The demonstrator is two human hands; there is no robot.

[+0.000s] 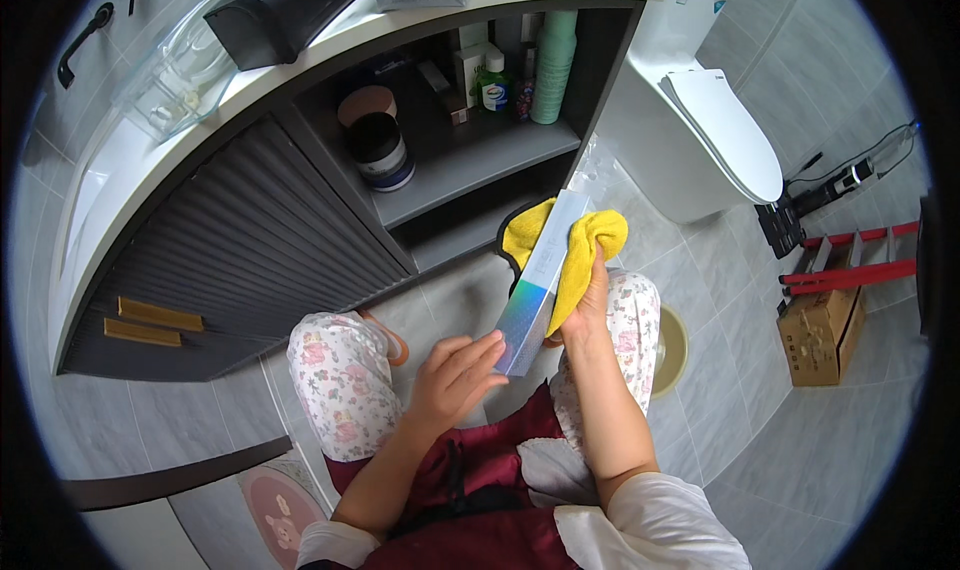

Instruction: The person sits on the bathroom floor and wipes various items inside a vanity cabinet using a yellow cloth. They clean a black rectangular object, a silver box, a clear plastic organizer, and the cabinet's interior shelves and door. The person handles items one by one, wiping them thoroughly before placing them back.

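A long, narrow box [542,280], silvery white at its far end and rainbow-shiny at its near end, is held at a slant above my knees. My right hand [588,295] grips a yellow cloth [575,272] with dark edging, pressed along the box's right side; part of the cloth shows behind the box too. My left hand [460,372] has its fingers stretched out, their tips touching the box's near end. The palm side of that hand is hidden.
Ahead stands a dark curved cabinet [230,260] with an open shelf [470,170] holding a dark-lidded jar [380,152], a green bottle [493,82] and a tall green cylinder [553,70]. A white toilet [690,140], a cardboard box [818,338] and a beige basin [672,350] are on the right.
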